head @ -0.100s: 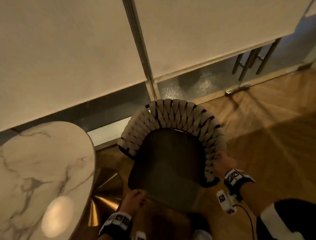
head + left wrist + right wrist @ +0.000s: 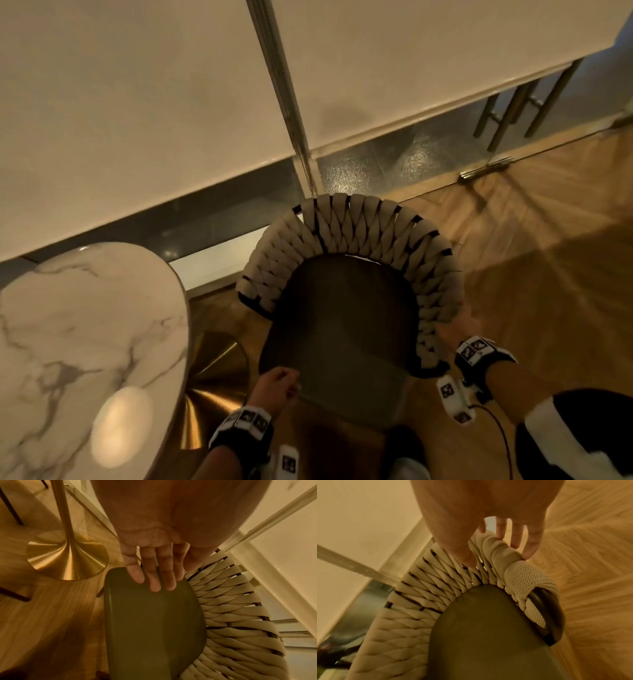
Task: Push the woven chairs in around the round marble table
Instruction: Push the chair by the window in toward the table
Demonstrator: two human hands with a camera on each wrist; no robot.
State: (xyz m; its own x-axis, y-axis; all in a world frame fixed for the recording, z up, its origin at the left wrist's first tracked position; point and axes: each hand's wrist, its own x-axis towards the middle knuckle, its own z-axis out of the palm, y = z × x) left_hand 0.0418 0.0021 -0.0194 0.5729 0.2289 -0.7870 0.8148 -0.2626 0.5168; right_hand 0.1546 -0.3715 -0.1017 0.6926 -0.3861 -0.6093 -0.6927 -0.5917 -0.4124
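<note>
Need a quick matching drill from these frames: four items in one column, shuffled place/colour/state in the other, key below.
Column 1:
1. left hand
2. right hand
3. table top
4. table base

Column 2:
A. gold metal, flared, standing on the wood floor
B. fingers on the front edge of the dark seat
C. white marble with grey veins
D. grips the woven backrest near its end

Pairs: 1-B, 2-D, 3-C, 4-A

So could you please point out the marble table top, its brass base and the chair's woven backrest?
marble table top (image 2: 85, 335): head view, veined surface.
brass base (image 2: 68, 561): left wrist view, flared foot.
woven backrest (image 2: 356, 226): head view, rear straps.
</note>
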